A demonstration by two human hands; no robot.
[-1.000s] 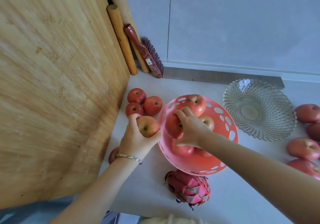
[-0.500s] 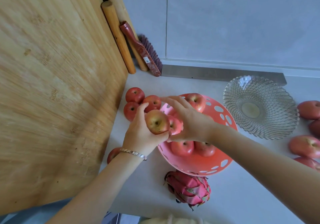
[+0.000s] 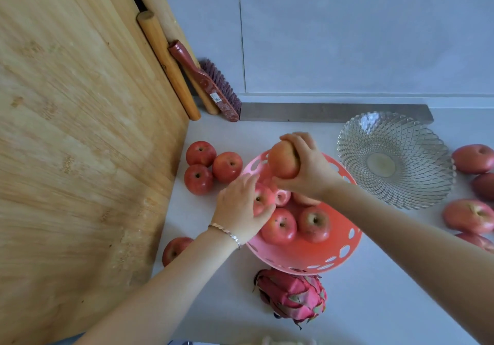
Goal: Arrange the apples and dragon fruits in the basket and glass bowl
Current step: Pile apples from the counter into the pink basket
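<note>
Both of my hands were busy over the pink basket. My right hand had its fingers curled tight around a pale orange-red apple, held above the basket's rim at about eleven o'clock of the basket. My left hand lay with its fingers spread and half-bent over a second apple at the basket's nine o'clock edge; whether it was truly gripping that one or only steadying it, I could not tell.

Inside the basket, two red apples sat side by side toward six o'clock, stems up, with more partly hidden under my wrists. I judged that the apple in my right hand had only to drop straight down, toward the free spot at the basket's twelve o'clock side, so the right hand was the nearer one for that placement.

Outward from there, three loose apples clustered on the counter at nine to ten o'clock from the basket, nearest my left hand, and another lay at eight o'clock beside the wooden board. A dragon fruit rested just below the basket at six o'clock, its long axis running roughly left to right. The glass bowl stood empty at two o'clock, with several more apples beyond it at three o'clock.
</note>
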